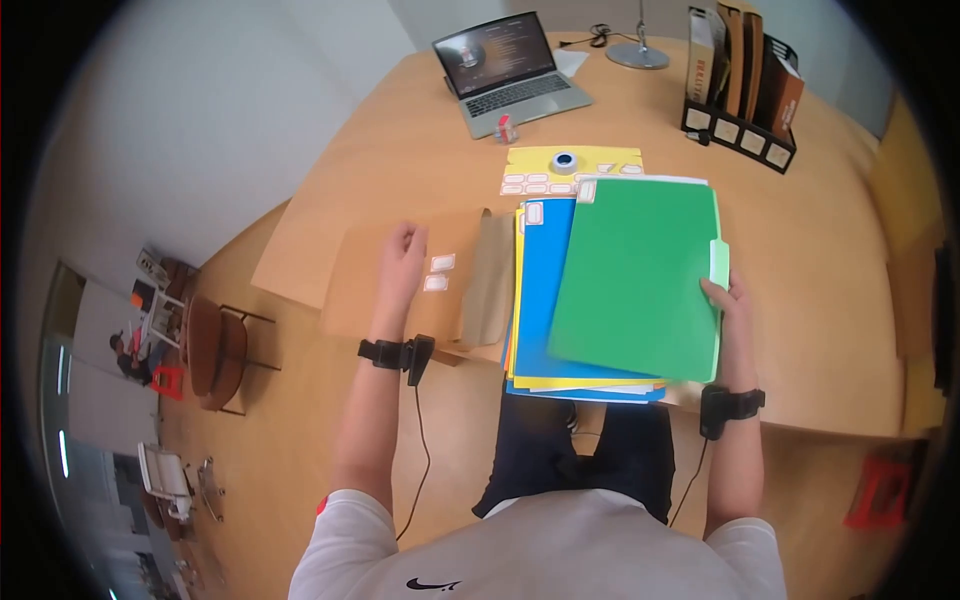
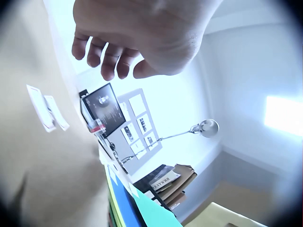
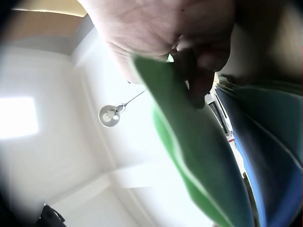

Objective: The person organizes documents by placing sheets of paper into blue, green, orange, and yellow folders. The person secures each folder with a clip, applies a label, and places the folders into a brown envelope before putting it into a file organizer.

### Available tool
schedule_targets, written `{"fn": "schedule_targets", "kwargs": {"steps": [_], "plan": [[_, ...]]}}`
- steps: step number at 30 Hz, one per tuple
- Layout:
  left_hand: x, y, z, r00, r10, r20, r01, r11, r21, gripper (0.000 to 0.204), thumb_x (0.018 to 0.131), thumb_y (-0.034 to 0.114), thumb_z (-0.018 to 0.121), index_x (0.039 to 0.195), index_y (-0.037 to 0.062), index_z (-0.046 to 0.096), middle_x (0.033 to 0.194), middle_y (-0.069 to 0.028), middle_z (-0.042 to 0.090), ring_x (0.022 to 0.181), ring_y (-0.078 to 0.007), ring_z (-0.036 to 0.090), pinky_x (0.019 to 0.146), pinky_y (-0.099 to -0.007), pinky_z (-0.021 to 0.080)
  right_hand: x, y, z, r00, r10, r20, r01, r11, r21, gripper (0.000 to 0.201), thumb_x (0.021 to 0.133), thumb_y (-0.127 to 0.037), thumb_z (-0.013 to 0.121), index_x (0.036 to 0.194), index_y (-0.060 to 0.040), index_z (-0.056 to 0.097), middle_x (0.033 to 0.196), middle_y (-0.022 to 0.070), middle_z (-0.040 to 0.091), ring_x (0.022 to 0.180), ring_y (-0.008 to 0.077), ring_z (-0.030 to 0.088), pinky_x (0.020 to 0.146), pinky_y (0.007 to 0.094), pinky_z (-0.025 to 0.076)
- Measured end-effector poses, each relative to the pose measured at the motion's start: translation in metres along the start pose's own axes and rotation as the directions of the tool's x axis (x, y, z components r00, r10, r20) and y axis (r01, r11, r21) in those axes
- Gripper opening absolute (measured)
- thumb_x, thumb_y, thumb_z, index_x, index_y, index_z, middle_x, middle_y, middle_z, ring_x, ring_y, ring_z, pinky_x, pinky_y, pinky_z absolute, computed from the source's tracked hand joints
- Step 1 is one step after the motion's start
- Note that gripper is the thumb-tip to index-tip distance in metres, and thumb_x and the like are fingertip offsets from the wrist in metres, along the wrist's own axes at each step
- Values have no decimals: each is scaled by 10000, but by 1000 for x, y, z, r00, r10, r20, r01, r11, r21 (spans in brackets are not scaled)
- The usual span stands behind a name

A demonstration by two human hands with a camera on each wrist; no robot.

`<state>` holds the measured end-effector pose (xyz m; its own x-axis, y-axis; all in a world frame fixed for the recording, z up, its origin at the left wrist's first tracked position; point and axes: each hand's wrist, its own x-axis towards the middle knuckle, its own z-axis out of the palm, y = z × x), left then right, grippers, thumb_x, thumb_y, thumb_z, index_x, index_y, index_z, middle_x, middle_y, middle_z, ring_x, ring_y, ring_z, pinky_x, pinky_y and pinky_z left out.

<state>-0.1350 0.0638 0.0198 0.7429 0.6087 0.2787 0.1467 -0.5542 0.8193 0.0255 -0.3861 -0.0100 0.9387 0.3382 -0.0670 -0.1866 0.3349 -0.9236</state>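
Note:
In the head view my right hand grips the right edge of a green file folder, beside its pale tab, with the thumb on top. The right wrist view shows the fingers of that hand pinching the bent edge of the folder. Under it lies a stack with a blue folder uppermost and yellow edges below. A white label marks the green folder's upper left corner. My left hand is over a large brown envelope, its fingers loosely curled and holding nothing. Two small labels lie on the envelope.
Beyond the folders lies a yellow label sheet with a roll of tape on it. An open laptop stands at the back left, a small red-and-clear object before it. A lamp base and a black book rack stand behind.

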Motion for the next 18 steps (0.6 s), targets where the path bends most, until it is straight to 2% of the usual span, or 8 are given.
{"fn": "schedule_targets", "kwargs": {"steps": [2, 4, 7, 10, 11, 12, 16, 18], "plan": [[1, 24, 19, 995, -12, 103, -13, 972, 236, 357, 1010, 364, 584, 849, 45, 564, 680, -30, 556, 676, -194, 570, 644, -360, 455, -3, -1, 2, 998, -69, -11, 70, 993, 94, 472, 911, -94, 660, 1361, -5, 546, 1182, 98, 689, 1063, 185, 673, 916, 316, 533], [-12, 58, 30, 971, -63, 229, -79, 823, 563, 389, 977, 417, 611, 859, 48, 578, 673, -80, 581, 654, -247, 595, 626, -381, 466, 0, 9, -14, 999, -41, 28, 38, 994, 102, 481, 917, -113, 669, 1369, -17, 535, 1195, 90, 678, 1097, 185, 657, 953, 325, 515], [-23, 64, 35, 919, -82, 386, -264, 601, 755, 383, 934, 424, 622, 858, 49, 601, 716, -142, 624, 703, -318, 638, 643, -400, 484, -1, 5, -6, 996, 71, 55, -78, 984, 158, 490, 926, -143, 680, 1375, -33, 519, 1186, 79, 673, 1093, 187, 657, 929, 325, 526], [-23, 46, 31, 874, -169, 457, -255, 640, 724, 356, 928, 387, 585, 937, 39, 661, 913, -214, 706, 912, -376, 696, 774, -454, 536, -10, 0, 14, 991, 129, 22, -130, 989, 71, 487, 938, -179, 684, 1370, -38, 507, 1121, 69, 683, 978, 172, 688, 772, 301, 560], [-23, 40, 30, 881, -169, 441, -200, 711, 674, 338, 922, 361, 582, 928, 32, 655, 895, -208, 701, 882, -367, 691, 758, -448, 531, -11, -3, 18, 991, 130, 10, -130, 991, 12, 485, 943, -192, 683, 1366, -38, 503, 1092, 66, 688, 926, 164, 702, 704, 290, 572], [-21, 33, 28, 890, -172, 423, -144, 773, 617, 319, 916, 336, 578, 919, 24, 648, 877, -202, 696, 852, -358, 686, 741, -442, 526, -13, -6, 19, 988, 156, 5, -155, 987, -50, 426, 954, -216, 671, 1316, -51, 520, 996, 58, 694, 727, 137, 704, 468, 241, 505], [-18, 16, 11, 912, -130, 389, -14, 938, 345, 282, 921, 263, 551, 921, -8, 630, 794, -171, 658, 729, -300, 633, 675, -412, 492, -34, -38, 44, 972, 233, -23, -233, 972, 10, 362, 967, -223, 649, 1266, -61, 524, 906, 68, 691, 609, 141, 678, 356, 196, 393], [-18, 17, 7, 910, -106, 400, -45, 936, 350, 279, 929, 247, 545, 928, -20, 623, 769, -152, 636, 700, -268, 600, 655, -403, 474, -38, -43, 53, 966, 257, 38, -257, 966, -4, 361, 975, -221, 637, 1271, -50, 520, 902, 77, 692, 602, 148, 676, 349, 196, 369]]}}
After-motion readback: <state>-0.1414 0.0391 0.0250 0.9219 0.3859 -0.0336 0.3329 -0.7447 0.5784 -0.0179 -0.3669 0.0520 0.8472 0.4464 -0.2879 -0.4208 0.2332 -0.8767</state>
